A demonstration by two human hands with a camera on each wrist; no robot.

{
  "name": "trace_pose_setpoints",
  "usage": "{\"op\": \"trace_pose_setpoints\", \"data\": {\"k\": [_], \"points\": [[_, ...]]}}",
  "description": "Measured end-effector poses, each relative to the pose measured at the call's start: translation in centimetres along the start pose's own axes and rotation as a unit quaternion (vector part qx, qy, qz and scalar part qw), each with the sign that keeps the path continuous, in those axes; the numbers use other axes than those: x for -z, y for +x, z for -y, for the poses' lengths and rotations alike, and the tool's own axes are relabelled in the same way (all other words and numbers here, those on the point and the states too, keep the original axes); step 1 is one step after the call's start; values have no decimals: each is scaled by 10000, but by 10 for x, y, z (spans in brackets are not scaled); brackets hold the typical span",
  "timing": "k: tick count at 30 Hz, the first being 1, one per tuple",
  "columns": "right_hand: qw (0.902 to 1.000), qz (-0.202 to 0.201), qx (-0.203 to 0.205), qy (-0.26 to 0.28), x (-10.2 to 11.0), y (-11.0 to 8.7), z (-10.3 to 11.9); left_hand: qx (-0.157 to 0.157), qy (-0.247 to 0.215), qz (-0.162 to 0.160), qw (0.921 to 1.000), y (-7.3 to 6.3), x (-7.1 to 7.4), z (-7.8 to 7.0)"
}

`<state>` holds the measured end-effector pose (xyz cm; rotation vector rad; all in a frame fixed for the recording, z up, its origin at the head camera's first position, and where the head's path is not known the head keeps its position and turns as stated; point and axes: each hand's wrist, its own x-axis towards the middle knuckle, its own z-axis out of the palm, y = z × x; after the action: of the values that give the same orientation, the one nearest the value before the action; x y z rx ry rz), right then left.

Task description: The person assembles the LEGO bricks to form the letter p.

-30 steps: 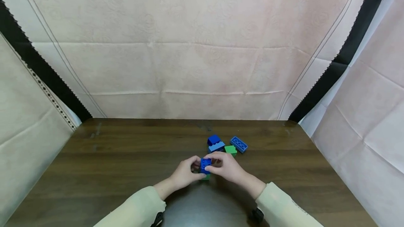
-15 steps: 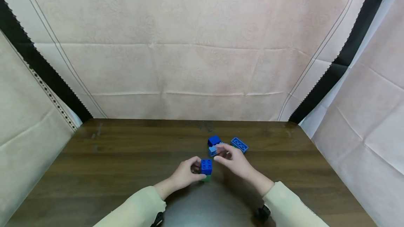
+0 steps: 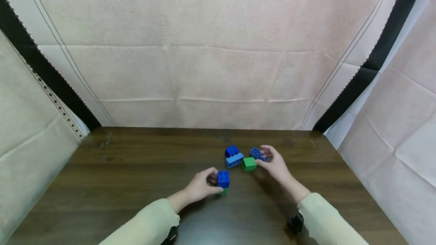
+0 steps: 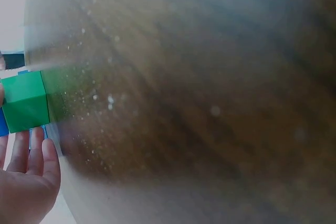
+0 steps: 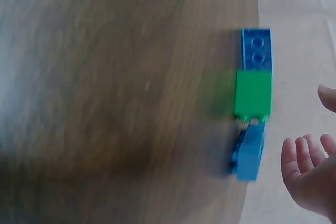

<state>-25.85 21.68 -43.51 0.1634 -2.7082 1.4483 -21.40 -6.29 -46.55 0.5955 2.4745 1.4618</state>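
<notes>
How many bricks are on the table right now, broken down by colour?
Blue: 4 – one in the left hand's stack, a dark one, a light one, a long one at the right hand.
Green: 2 – a loose one, one under the stack.
Total: 6

Both wrist views are blurred. Beneath the blue brick (image 3: 223, 179), a green brick (image 3: 222, 191) is mostly hidden by the left hand (image 3: 201, 185).
</notes>
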Motion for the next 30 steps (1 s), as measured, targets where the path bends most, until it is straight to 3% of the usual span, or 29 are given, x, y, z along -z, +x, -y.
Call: {"op": "trace_pose_setpoints", "data": {"k": [8,17,30], "points": [[9987,-343,-359,141,11,10,-23,70,8,8,10000,0,0,-1],[9963,-244,-827,-24,11,13,-39,83,-34,33,10000,0,1,-2],[9951,-195,-937,-255,0,16,-43,104,-92,59,9999,0,1,0]]}}
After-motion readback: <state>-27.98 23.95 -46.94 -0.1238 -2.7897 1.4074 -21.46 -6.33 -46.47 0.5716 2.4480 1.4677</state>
